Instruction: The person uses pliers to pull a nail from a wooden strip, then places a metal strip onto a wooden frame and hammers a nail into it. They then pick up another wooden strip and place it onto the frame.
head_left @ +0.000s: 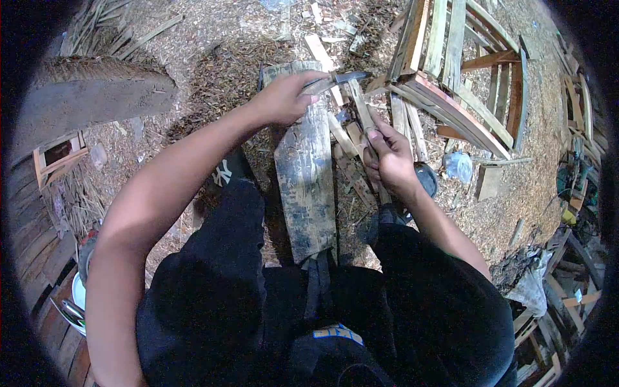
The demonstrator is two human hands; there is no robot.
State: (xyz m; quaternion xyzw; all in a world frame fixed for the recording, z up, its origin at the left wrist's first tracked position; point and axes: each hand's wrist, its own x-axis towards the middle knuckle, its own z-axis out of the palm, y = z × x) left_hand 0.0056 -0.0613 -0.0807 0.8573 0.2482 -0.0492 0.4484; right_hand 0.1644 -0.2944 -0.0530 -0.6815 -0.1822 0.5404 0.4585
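My left hand [288, 98] is closed around the handle of a knife [353, 77], whose dark blade points right over the upper end of a wooden strip [360, 105]. My right hand [391, 158] grips that strip lower down, thumb on top, and the strip slants up and left from it. Blade and strip overlap in this view. Between my legs stretches a worn, paint-stained wooden plank [304, 187], its far end beneath my left hand.
A slatted wooden frame [445, 90] lies at the upper right. Loose wood strips [348, 138] are scattered beside the plank. A thick beam [97, 97] juts in at left, and a clear plastic bag [457, 166] sits right of my right hand. Wood chips cover the ground.
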